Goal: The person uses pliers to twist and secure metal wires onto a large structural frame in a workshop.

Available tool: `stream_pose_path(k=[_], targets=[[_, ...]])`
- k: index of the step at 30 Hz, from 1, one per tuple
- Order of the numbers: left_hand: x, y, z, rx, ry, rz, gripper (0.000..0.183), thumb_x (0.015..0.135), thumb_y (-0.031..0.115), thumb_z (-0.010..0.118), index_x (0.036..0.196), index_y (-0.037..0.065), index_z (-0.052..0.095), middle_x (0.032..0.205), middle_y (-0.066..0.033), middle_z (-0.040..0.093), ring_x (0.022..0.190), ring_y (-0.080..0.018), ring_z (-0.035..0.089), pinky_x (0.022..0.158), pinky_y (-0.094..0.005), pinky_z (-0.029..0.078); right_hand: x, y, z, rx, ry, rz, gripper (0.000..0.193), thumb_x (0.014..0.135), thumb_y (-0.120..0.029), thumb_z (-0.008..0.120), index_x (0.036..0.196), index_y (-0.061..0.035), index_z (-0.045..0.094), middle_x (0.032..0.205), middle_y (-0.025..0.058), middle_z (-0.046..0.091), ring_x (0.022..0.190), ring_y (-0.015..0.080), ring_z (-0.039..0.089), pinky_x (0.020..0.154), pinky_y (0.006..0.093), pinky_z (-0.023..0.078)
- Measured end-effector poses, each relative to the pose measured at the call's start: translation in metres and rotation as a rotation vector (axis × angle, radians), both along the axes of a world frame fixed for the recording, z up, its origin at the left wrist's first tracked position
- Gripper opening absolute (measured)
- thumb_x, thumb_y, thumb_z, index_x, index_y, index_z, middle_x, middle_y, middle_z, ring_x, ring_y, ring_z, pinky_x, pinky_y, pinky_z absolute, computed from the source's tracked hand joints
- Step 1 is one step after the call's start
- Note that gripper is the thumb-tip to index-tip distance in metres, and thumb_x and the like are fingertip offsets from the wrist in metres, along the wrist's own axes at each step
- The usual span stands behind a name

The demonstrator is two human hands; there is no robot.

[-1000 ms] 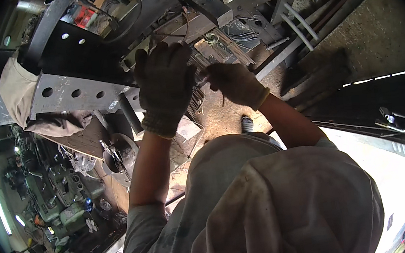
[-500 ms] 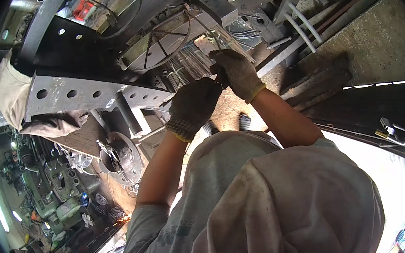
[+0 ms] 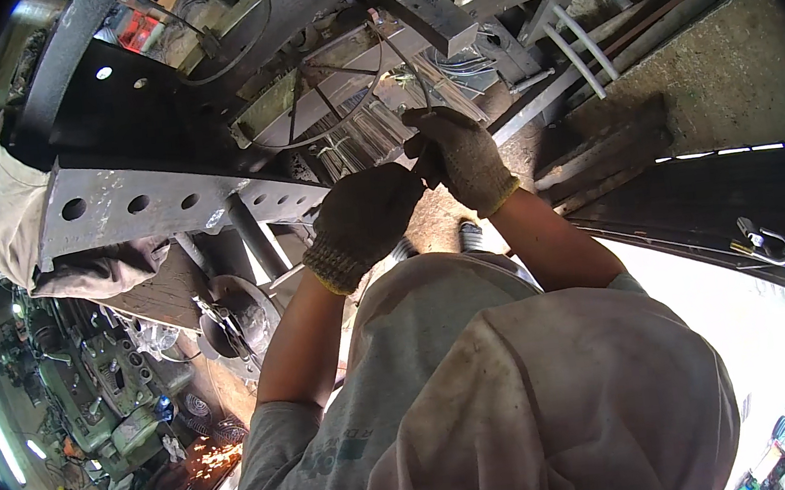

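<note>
Head view: two coarse knit gloves with yellow cuffs cover the left hand (image 3: 365, 214) and right hand (image 3: 462, 161), close together; fingers look curled, but whether they grip anything I cannot tell. One thin, dark, curved rod (image 3: 406, 59) runs down to the right glove. Since a second ago, the left hand has dropped lower and orange sparks (image 3: 216, 459) have appeared. One flat steel beam (image 3: 106, 195) shows six round holes.

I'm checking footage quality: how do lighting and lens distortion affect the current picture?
Head view: glare blows out the white area at lower right; head view: shadow hides finger detail on the knit-gloved, yellow-cuffed left hand; head view: fisheye optics leave dark, rounded corners.
</note>
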State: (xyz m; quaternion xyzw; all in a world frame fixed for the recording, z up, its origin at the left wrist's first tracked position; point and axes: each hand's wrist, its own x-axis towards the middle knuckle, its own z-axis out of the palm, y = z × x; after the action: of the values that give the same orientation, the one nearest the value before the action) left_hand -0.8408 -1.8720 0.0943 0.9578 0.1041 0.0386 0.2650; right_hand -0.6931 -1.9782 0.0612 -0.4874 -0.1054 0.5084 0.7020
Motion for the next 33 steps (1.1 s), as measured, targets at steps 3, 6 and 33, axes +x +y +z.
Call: stream_pose_path(k=[3, 6, 33], targets=[[-0.001, -0.001, 0.001, 0.007, -0.025, -0.027, 0.024, 0.098, 0.026, 0.053, 0.092, 0.007, 0.066, 0.087, -0.0137, 0.068, 0.079, -0.0340, 0.066, 0.068, -0.0439, 0.051, 0.000, -0.001, 0.001, -0.018, -0.020, 0.019, 0.036, 0.099, -0.024, 0.050, 0.124, 0.0007, 0.059, 0.082, 0.0119, 0.065, 0.057, 0.0157, 0.064, 0.049, 0.0267, 0.049], [0.001, -0.002, 0.007, -0.055, 0.018, 0.011, 0.026, 0.097, 0.027, 0.054, 0.094, 0.005, 0.067, 0.087, -0.0141, 0.068, 0.080, -0.0346, 0.066, 0.069, -0.0433, 0.052, 0.000, -0.002, 0.001, -0.011, -0.013, 0.016, 0.036, 0.099, -0.024, 0.051, 0.124, 0.0005, 0.059, 0.082, 0.0119, 0.065, 0.056, 0.0162, 0.063, 0.049, 0.0269, 0.049], [-0.012, 0.030, 0.041, 0.756, -0.153, 0.098, 0.025, 0.089, 0.021, 0.057, 0.110, 0.009, 0.064, 0.084, -0.0082, 0.067, 0.081, -0.0272, 0.066, 0.073, -0.0432, 0.050, -0.016, 0.128, -0.030, 0.112, 0.305, -0.465, 0.040, 0.098, -0.042, 0.046, 0.110, -0.0073, 0.061, 0.076, 0.0065, 0.056, 0.066, 0.0234, 0.057, 0.062, 0.0391, 0.047]])
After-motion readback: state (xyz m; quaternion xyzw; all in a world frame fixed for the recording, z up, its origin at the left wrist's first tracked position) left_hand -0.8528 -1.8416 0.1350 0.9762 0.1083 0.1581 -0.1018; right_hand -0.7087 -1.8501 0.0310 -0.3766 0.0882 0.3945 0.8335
